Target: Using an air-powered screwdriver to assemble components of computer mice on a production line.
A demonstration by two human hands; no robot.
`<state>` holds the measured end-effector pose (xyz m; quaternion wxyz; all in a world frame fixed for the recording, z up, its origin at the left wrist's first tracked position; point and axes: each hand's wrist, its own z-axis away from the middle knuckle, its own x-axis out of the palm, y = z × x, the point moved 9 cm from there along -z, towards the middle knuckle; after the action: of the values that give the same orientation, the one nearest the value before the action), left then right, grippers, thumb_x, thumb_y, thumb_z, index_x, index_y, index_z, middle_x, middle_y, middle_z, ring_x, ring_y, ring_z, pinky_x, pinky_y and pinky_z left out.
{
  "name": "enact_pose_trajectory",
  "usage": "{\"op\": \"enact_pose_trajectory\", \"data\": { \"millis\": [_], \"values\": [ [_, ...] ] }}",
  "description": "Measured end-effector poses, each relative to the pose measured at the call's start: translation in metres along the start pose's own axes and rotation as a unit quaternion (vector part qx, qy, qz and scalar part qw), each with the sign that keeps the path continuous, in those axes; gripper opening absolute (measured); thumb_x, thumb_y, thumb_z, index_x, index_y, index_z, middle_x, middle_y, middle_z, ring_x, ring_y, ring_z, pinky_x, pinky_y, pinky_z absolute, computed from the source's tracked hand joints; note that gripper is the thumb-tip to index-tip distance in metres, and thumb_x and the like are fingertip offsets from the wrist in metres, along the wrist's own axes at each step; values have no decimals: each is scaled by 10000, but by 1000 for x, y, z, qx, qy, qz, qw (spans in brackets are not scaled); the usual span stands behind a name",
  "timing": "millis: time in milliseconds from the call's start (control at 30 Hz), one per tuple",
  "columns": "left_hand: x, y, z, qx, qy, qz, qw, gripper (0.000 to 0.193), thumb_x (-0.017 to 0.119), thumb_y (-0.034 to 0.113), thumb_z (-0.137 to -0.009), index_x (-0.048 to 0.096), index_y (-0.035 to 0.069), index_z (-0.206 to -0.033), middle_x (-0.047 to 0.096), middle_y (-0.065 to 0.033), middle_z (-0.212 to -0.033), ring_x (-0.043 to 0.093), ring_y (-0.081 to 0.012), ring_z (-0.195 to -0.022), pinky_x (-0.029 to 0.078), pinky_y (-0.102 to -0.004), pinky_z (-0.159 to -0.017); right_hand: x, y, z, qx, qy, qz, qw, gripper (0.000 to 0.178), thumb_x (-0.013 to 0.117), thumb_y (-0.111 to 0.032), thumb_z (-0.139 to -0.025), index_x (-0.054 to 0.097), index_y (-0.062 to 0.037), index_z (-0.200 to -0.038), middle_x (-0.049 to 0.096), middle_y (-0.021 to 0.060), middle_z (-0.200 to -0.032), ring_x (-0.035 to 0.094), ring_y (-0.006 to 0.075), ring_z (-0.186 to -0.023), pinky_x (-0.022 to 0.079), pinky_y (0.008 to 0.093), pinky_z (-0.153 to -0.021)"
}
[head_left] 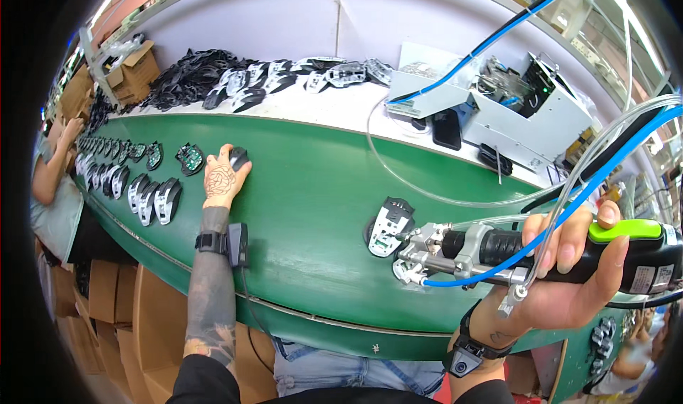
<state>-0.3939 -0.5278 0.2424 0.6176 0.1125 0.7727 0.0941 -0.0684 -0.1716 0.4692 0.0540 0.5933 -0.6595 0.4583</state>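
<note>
My right hand [562, 290] grips a black powered screwdriver [501, 246] with a bright green lever, a metal bracket and hoses attached. The screwdriver's tip end lies at a white and black computer mouse shell [391, 222] on the green bench; whether they touch is hard to tell. My left hand [224, 176], arm stretched out, has its fingers around a dark mouse part [240, 157] on the bench; the hand covers some of it. Just left of that hand lies a mouse half with a green circuit board [190, 159].
White and black mouse shells [146, 196] and rows of board-fitted halves [154, 155] lie to the left. The back shelf [313, 105] holds a black heap of parts [196, 77], a phone [447, 129] and a white machine [523, 112]. A blue hose [491, 38] hangs overhead. People sit at both sides.
</note>
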Motion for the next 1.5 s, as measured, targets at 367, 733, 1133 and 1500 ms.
{"op": "enact_pose_trajectory", "data": {
  "millis": [367, 733, 1133, 1500],
  "values": [
    [12, 245, 183, -85, -431, 809, 390, 461, 389, 356, -912, 388, 107, -1299, 541, -108, -1084, 609, -266, -839, 538, -435, -701, -20, -17, -11, -35, 18, 21, 999, 275, 445, -344, -904, 435, -77, -968, 419, 10, -575, 393, 112, -440, 333, 234, -410],
    [24, 248, 211, -60, -478, 798, 362, 508, 426, 283, -904, 273, 105, -1355, 491, -152, -1086, 584, -242, -895, 533, -413, -758, -13, -4, -10, -35, -32, -1, 999, 303, 393, -360, -925, 408, -77, -1033, 464, 42, -645, 437, 141, -465, 386, 266, -443],
    [11, 249, 220, -58, -493, 806, 324, 519, 445, 262, -896, 284, 83, -1355, 468, -156, -1151, 575, -238, -911, 529, -385, -752, -9, -8, -8, 10, -97, 2, 995, 297, 387, -384, -936, 398, -110, -1050, 498, 25, -677, 494, 153, -526, 414, 342, -599],
    [25, 227, 183, -132, -387, 845, 345, 488, 450, 242, -887, 330, 80, -1332, 484, -123, -1147, 570, -222, -863, 526, -367, -722, -15, -18, -14, -11, -101, 16, 995, 307, 396, -370, -936, 424, -100, -1079, 490, 26, -677, 474, 152, -535, 377, 371, -646]
  ]
}}
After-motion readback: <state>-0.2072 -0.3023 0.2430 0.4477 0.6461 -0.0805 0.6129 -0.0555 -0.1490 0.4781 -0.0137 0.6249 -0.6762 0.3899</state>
